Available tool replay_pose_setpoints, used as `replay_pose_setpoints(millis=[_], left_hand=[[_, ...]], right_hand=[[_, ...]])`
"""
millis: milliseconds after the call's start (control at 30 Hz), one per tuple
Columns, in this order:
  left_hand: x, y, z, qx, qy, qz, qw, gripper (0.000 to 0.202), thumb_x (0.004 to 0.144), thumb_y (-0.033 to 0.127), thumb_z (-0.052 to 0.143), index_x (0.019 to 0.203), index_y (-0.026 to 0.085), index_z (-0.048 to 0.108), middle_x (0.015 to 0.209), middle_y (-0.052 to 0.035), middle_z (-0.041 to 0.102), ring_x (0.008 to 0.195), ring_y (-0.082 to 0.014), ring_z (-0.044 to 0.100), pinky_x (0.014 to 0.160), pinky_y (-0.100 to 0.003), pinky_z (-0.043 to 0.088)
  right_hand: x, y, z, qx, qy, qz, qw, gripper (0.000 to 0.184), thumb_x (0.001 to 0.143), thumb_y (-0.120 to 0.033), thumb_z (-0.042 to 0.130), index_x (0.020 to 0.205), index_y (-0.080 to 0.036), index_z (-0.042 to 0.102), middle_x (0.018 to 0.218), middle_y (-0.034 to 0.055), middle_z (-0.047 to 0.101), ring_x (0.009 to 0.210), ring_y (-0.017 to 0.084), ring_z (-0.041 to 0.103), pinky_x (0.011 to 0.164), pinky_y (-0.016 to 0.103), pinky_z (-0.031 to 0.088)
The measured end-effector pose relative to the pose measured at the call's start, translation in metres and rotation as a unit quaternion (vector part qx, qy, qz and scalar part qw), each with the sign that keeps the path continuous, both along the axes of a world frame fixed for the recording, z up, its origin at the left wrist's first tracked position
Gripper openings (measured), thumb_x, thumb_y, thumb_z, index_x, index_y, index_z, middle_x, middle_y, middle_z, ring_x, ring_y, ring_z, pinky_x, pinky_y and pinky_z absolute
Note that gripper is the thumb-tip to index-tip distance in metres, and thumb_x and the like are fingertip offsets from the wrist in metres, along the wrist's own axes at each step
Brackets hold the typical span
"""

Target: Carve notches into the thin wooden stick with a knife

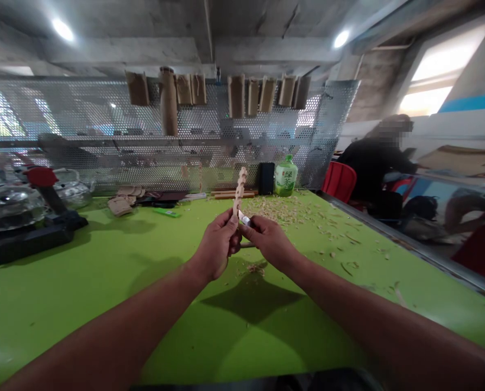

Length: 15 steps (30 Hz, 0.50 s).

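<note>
My left hand [218, 245] is closed round the lower end of a carved wooden stick [239, 191] with a wavy, notched edge, holding it upright above the green table [83, 304]. My right hand [266, 239] is closed on a small knife [245, 218] whose pale blade meets the stick just above my left fingers. Both hands touch at the middle of the view. A small heap of shavings [257, 267] lies on the table right under them.
Wood shavings [291, 209] are scattered over the far right of the table. A green bottle [285, 177], a dark box [266, 178] and wooden pieces stand by the perforated metal screen [104, 136]. A black and red tool [42, 217] sits at left. A person [375, 163] sits at right.
</note>
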<state>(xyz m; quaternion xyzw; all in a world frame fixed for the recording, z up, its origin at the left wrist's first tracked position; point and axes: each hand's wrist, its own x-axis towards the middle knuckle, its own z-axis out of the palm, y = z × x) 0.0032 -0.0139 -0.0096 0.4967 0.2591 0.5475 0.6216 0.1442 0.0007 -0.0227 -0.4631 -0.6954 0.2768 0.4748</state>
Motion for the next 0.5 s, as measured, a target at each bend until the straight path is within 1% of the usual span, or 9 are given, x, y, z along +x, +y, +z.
replay_pose_setpoints(millis=[200,333,500], left_hand=[[0.001,0.0017,-0.0023,-0.029,-0.03,-0.011,0.999,0.018,0.084,0.028,0.062,0.097,0.017,0.056,0.064,0.0069,0.042,0.045,-0.0025,0.031,0.039,-0.014,0.023],[0.001,0.0009,-0.002,-0.035,-0.039,-0.016,0.999,0.018,0.084,0.028,0.064,0.095,0.017,0.056,0.065,0.0069,0.042,0.045,-0.0021,0.032,0.039,-0.014,0.023],[0.0023,-0.0001,0.0004,-0.041,-0.047,-0.008,0.998,0.019,0.082,0.028,0.066,0.094,0.017,0.056,0.065,0.007,0.042,0.044,-0.0016,0.032,0.039,-0.014,0.022]], right_hand=[[-0.0013,0.0007,-0.0006,0.017,-0.024,-0.022,0.999,0.041,0.08,-0.053,0.059,0.062,-0.021,0.04,0.06,-0.005,0.038,0.057,0.01,0.035,0.05,0.024,0.028],[-0.0034,0.0001,-0.003,0.011,-0.001,-0.022,1.0,0.041,0.079,-0.054,0.06,0.063,-0.021,0.041,0.059,-0.0052,0.039,0.057,0.01,0.036,0.049,0.024,0.028],[-0.0058,0.0003,-0.0075,0.004,0.037,-0.016,0.999,0.038,0.078,-0.053,0.061,0.065,-0.021,0.045,0.061,-0.0043,0.042,0.058,0.011,0.038,0.05,0.026,0.029]])
